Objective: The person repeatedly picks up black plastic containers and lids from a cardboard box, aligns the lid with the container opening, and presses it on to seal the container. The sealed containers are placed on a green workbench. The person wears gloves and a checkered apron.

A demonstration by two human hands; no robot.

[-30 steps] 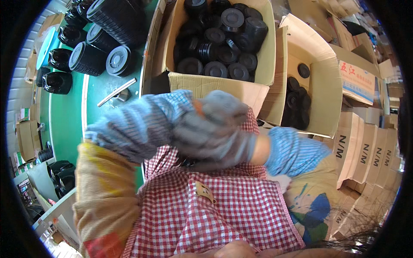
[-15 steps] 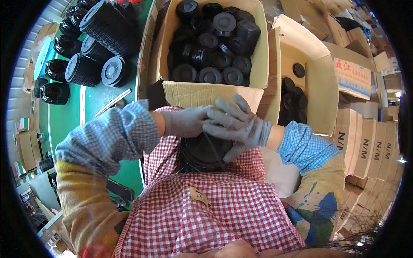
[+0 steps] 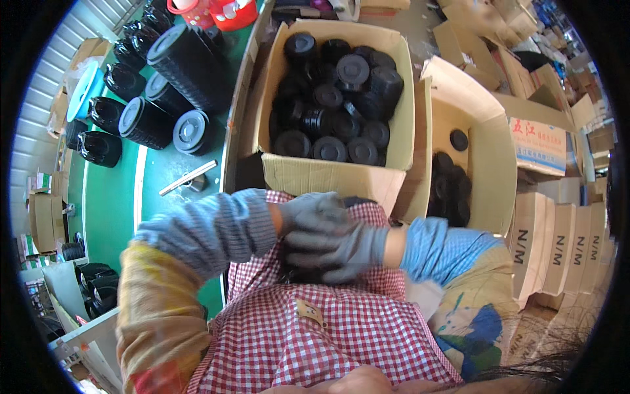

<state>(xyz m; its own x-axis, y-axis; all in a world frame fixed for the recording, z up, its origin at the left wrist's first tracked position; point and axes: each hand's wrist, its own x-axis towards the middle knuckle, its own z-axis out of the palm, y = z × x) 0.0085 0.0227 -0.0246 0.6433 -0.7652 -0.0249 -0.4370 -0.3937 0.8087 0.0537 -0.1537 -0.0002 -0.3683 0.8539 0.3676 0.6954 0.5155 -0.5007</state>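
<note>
Both my hands wear grey gloves and meet over my lap. My left hand (image 3: 317,213) lies on top at the far side, its fingers partly hidden behind the other hand. Below it my right hand (image 3: 338,251) reaches leftward, blurred, with its fingers stretched flat over a black round object (image 3: 298,273). Most of that object is covered, so its kind cannot be made out here. It rests against my red-checked apron (image 3: 315,341).
Ahead stands a carton (image 3: 335,174) of black round lids or cups. A second carton (image 3: 482,200) with black round pieces is to its right. On the green table (image 3: 105,217) at left are stacked black discs (image 3: 190,65), glossy black pots (image 3: 98,148) and a metal rod (image 3: 188,178).
My hands have come down and closer to my body, now covering the black round object, whose flat top showed before. The right fingers were spread and are now closer together. The view has shifted.
</note>
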